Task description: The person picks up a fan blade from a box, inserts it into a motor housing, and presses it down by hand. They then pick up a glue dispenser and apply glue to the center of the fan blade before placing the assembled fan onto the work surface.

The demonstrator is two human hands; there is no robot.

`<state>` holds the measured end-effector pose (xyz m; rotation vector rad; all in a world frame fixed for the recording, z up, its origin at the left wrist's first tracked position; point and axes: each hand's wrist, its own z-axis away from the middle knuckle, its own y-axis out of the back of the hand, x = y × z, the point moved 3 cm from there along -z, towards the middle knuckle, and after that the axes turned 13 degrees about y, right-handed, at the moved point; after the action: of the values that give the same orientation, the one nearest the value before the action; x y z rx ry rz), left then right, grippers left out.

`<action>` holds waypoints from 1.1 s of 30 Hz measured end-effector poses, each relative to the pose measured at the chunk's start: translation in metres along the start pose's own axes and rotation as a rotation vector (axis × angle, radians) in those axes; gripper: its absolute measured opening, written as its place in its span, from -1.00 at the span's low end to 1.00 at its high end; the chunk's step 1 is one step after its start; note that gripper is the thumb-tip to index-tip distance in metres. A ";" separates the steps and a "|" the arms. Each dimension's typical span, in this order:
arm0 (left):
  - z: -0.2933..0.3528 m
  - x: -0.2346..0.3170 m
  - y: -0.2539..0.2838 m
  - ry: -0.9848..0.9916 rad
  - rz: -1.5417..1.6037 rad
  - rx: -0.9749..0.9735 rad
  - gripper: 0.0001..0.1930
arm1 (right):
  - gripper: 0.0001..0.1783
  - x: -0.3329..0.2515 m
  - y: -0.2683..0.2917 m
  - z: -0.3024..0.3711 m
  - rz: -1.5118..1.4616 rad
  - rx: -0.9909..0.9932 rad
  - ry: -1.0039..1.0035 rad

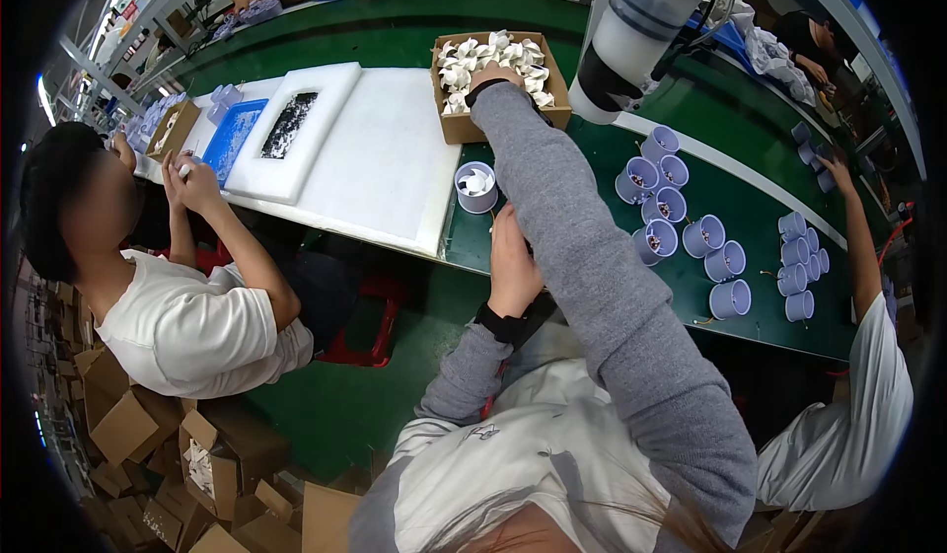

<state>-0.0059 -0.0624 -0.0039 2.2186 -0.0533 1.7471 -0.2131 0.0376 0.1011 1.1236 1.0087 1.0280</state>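
Observation:
My right arm stretches forward over the bench, and my right hand (496,73) is in a cardboard box (460,131) heaped with white curved plastic parts (523,58). Its fingers are hidden among the parts. Below that forearm, by the bench's near edge, my left hand (515,265) is curled, its fingers partly behind my right sleeve; whatever it holds is out of sight. A pale purple cup (476,203) with a white part inside stands just beyond my left hand.
Several purple cups (703,236) with small parts and wires inside stand to the right. A clear-and-black cylinder with a green top (631,50) rises behind them. White foam (395,148) and a blue tray (235,144) lie left. Co-workers sit on both sides; open cartons (138,420) fill the floor.

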 end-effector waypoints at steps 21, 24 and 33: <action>-0.004 0.002 0.007 0.047 -0.210 -0.178 -0.38 | -0.73 -0.018 0.056 0.190 -0.901 0.942 0.734; -0.002 0.009 0.007 -0.007 -0.160 -0.119 -0.41 | -0.74 0.015 0.025 0.259 -1.134 0.649 0.824; 0.002 0.025 0.004 -0.145 -0.173 0.023 -0.42 | -0.65 0.121 -0.076 0.330 -1.034 0.586 0.198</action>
<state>0.0019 -0.0625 0.0201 2.2884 0.1238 1.5020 0.1424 0.0776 0.0616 0.7483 1.8419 -0.0123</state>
